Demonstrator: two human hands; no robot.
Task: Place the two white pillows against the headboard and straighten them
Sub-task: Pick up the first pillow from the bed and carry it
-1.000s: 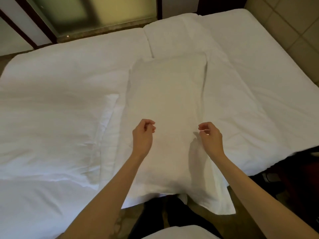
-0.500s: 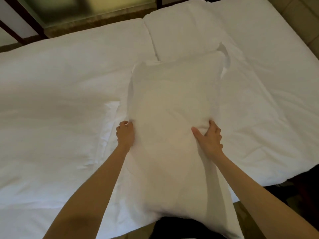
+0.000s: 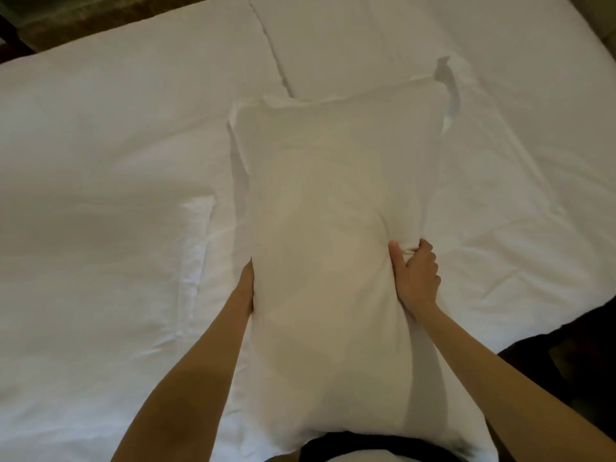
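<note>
A long white pillow (image 3: 330,235) is held lengthwise in front of me, lifted off the white bed (image 3: 100,161). My left hand (image 3: 246,288) grips its left edge, with the fingers hidden behind the fabric. My right hand (image 3: 416,275) is shut on its right edge, thumb pressed into the front. A second white pillow (image 3: 350,38) lies flat further up the bed, just past the held pillow's far end. No headboard shows in the head view.
A folded edge of the white duvet (image 3: 196,245) runs along the left of the held pillow. The bed's right edge (image 3: 566,325) drops to a dark floor. A dark strip of floor or frame (image 3: 66,28) borders the top left.
Both hands went from hovering loosely closed above the pillow to gripping its two long sides. The pillow has risen off the bed towards me.
</note>
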